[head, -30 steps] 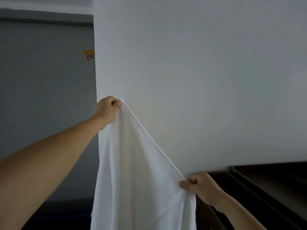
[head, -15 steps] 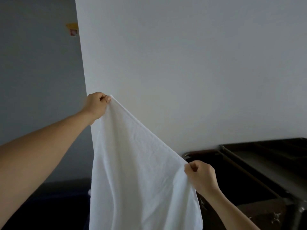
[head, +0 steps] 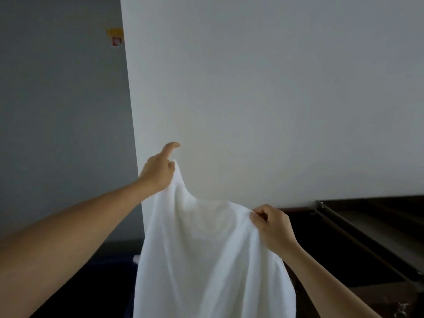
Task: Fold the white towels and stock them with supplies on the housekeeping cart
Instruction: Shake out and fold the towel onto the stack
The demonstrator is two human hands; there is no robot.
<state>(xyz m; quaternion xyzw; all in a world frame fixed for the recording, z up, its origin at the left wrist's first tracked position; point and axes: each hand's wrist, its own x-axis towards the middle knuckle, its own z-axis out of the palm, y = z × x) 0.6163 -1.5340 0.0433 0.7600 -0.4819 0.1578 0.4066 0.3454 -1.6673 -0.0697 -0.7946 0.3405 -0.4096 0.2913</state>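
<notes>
STAGE: est. early, you hold towel [head: 206,260] unfolded | L grip [head: 158,173] pinches corner, index out | R grip [head: 273,226] pinches top edge | TODO: fold, stock cart [head: 367,230] w/ supplies

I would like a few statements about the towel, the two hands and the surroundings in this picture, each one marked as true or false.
1. The left hand and the right hand both grip the white towel. True.
2. The left hand is lower than the right hand. False: the left hand is the higher one.
3. The white towel lies folded on the cart. False: it hangs unfolded from the two hands, and the cart is to the right of it.
4. A yellow sticker is on the grey wall. True.
</notes>
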